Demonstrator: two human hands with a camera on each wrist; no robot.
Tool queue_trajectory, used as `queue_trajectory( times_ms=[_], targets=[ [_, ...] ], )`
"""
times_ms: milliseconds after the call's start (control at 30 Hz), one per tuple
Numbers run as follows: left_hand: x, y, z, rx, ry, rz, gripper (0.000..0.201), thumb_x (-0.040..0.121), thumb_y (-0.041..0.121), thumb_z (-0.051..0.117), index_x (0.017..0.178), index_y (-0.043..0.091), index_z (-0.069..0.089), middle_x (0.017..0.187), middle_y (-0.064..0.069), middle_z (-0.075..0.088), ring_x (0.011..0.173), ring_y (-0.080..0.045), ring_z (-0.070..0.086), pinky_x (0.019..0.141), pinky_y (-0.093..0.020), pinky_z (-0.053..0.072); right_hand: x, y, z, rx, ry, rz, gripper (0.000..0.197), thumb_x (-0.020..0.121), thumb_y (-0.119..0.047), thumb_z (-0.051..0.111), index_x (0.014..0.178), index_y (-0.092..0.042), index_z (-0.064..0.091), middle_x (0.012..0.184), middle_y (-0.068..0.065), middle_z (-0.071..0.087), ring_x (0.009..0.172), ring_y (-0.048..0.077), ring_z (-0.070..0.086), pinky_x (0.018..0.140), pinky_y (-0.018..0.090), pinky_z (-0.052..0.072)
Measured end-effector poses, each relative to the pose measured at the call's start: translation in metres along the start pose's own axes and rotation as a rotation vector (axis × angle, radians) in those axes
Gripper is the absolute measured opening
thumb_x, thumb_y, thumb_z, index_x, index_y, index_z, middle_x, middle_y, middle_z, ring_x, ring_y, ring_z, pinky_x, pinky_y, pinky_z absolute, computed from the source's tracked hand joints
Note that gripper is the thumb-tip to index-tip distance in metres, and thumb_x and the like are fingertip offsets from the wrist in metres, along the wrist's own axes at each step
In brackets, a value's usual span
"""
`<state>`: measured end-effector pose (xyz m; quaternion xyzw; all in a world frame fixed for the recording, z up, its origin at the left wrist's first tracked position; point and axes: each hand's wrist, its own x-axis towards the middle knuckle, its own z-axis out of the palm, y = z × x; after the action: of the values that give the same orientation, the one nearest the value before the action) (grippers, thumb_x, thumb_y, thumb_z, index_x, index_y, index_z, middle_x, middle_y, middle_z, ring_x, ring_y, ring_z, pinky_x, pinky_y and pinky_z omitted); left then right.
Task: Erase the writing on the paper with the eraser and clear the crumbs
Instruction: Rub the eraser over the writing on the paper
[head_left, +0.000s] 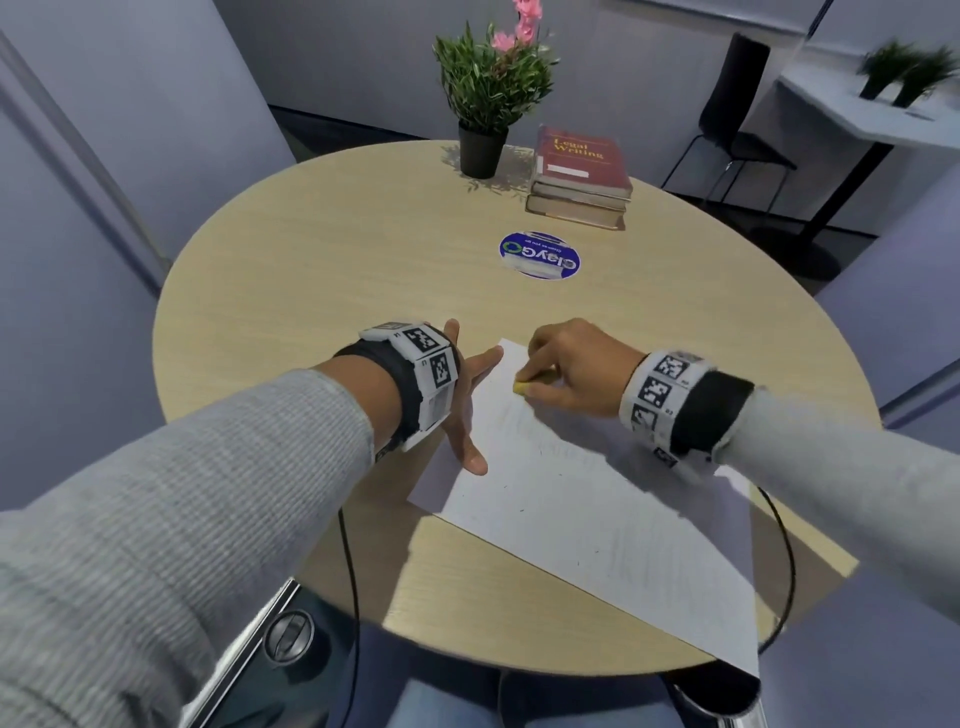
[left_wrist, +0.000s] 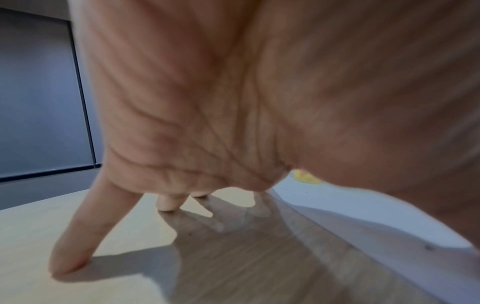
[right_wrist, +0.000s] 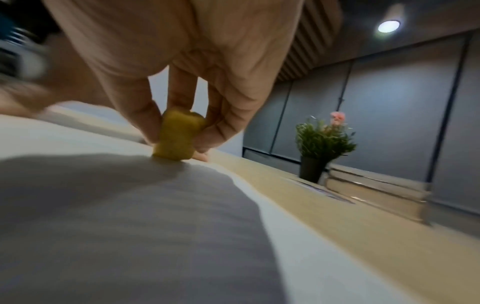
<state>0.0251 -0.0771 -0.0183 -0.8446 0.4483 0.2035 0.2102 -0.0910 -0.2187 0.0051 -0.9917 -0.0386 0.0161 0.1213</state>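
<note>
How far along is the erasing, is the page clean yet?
Not yet. In hand: the right hand pinches the yellow eraser with its end on the far part of the paper, while the left hand lies spread at the sheet's left edge, thumb on the paper. Faint grey marks and dark specks show lower down the sheet, so some erasing seems left, and clearing the crumbs looks not yet done.

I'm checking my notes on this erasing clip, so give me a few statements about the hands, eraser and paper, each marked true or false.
1. The right hand pinches the yellow eraser against the paper. True.
2. The left hand holds a pencil. False: it holds nothing, fingers spread on the table and paper edge.
3. The books lie on the paper. False: they are stacked beside the potted plant.
4. The paper overhangs the table's near edge. True.
</note>
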Motion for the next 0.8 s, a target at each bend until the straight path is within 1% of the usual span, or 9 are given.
queue_trajectory(
  times_ms=[67,133,300,367,433,500,533,667,800],
  targets=[
    [0.001,0.000,0.001,-0.005,0.000,-0.004,0.150,0.041,0.091,0.069,0.149,0.046,-0.024,0.160,-0.020,-0.022,0.145,-0.053,0.003,0.112,-0.069,0.021,-0.010,-0.021,0.012,0.038,-0.051,-0.132,0.016,0.082,-0.027,0.067,0.093,-0.019,0.077,0.078,-0.003,0.058,0.064,0.008,0.050,0.067,0.023,0.047],
    [0.003,0.001,0.001,-0.009,-0.011,-0.016,0.153,0.038,0.091,0.070,0.148,0.046,-0.025,0.160,-0.019,-0.023,0.145,-0.054,0.001,0.111,-0.070,0.021,-0.019,-0.031,0.016,0.073,-0.132,-0.189,0.018,0.083,-0.031,0.065,0.094,-0.022,0.077,0.078,-0.005,0.056,0.064,0.007,0.049,0.066,0.020,0.046],
    [-0.003,0.001,-0.003,-0.009,-0.014,0.014,0.145,0.048,0.087,0.070,0.151,0.043,-0.023,0.160,-0.020,-0.022,0.146,-0.053,0.002,0.113,-0.068,0.020,0.002,0.005,-0.002,0.006,0.015,0.043,0.019,0.083,-0.029,0.069,0.094,-0.017,0.077,0.079,-0.001,0.061,0.066,0.012,0.054,0.071,0.037,0.053],
    [-0.002,0.000,-0.003,-0.014,-0.014,0.005,0.147,0.046,0.088,0.070,0.150,0.044,-0.024,0.160,-0.019,-0.025,0.146,-0.053,-0.002,0.112,-0.070,0.019,-0.004,-0.007,0.006,0.014,0.001,-0.031,0.018,0.083,-0.029,0.067,0.093,-0.017,0.077,0.077,-0.003,0.057,0.065,0.010,0.051,0.071,0.033,0.053],
    [0.001,0.000,0.000,-0.017,-0.014,-0.003,0.150,0.041,0.090,0.070,0.148,0.046,-0.026,0.159,-0.019,-0.027,0.146,-0.054,-0.005,0.112,-0.071,0.018,-0.017,-0.029,0.015,0.057,-0.090,-0.144,0.019,0.083,-0.031,0.065,0.093,-0.021,0.077,0.077,-0.008,0.051,0.064,0.006,0.047,0.068,0.025,0.049],
    [0.003,0.000,0.001,-0.017,-0.015,-0.009,0.151,0.040,0.091,0.069,0.147,0.046,-0.027,0.159,-0.018,-0.029,0.145,-0.054,-0.009,0.111,-0.072,0.016,-0.020,-0.029,0.012,0.064,-0.146,-0.141,0.021,0.084,-0.034,0.063,0.096,-0.022,0.076,0.078,-0.010,0.051,0.065,0.000,0.046,0.068,0.022,0.047],
    [0.003,0.000,0.001,-0.015,-0.015,-0.006,0.151,0.039,0.091,0.069,0.147,0.047,-0.027,0.159,-0.018,-0.029,0.145,-0.055,-0.009,0.111,-0.072,0.017,-0.015,-0.020,0.008,0.059,-0.117,-0.107,0.020,0.084,-0.033,0.064,0.096,-0.022,0.076,0.078,-0.009,0.053,0.065,-0.002,0.047,0.068,0.023,0.048],
    [0.002,-0.002,0.000,-0.034,-0.026,0.009,0.150,0.039,0.092,0.068,0.147,0.048,-0.027,0.158,-0.017,-0.031,0.145,-0.055,-0.013,0.111,-0.074,0.015,0.000,0.007,-0.001,0.003,0.000,0.030,0.018,0.083,-0.030,0.067,0.094,-0.020,0.077,0.078,-0.004,0.058,0.068,0.010,0.054,0.071,0.035,0.053],
    [0.007,-0.001,0.002,-0.026,-0.026,-0.006,0.155,0.031,0.093,0.068,0.144,0.051,-0.030,0.158,-0.016,-0.031,0.145,-0.054,-0.012,0.110,-0.074,0.015,-0.019,-0.031,0.013,0.067,-0.115,-0.160,0.020,0.083,-0.031,0.063,0.095,-0.021,0.076,0.078,-0.009,0.051,0.064,0.006,0.048,0.067,0.024,0.049]
  ],
)
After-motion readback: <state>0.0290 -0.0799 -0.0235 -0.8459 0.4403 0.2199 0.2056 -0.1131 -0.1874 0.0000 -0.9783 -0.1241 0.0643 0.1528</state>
